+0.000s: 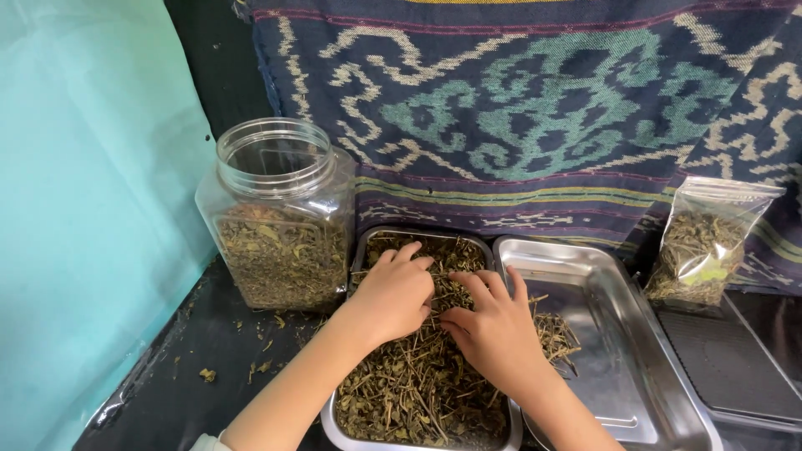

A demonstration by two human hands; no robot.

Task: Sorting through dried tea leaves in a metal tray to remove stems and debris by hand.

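A steel tray (361,250) in front of me is full of dried green herbs with thin stems (418,388). My left hand (394,294) rests palm down on the herbs near the tray's middle, fingers curled into them. My right hand (494,327) lies just to its right, over the tray's right edge, fingertips pressing into the herbs beside the left hand. Whether either hand grips any stems is hidden under the fingers. A second steel tray (622,334) to the right holds only a small pile of herbs (555,334) at its left side.
A clear plastic jar (280,217) without a lid, half full of dried herbs, stands at the back left. A zip bag of herbs (706,246) leans on a patterned woven cloth (535,108) at the back right. A black scale (735,363) lies right. Crumbs dot the dark tabletop (209,376).
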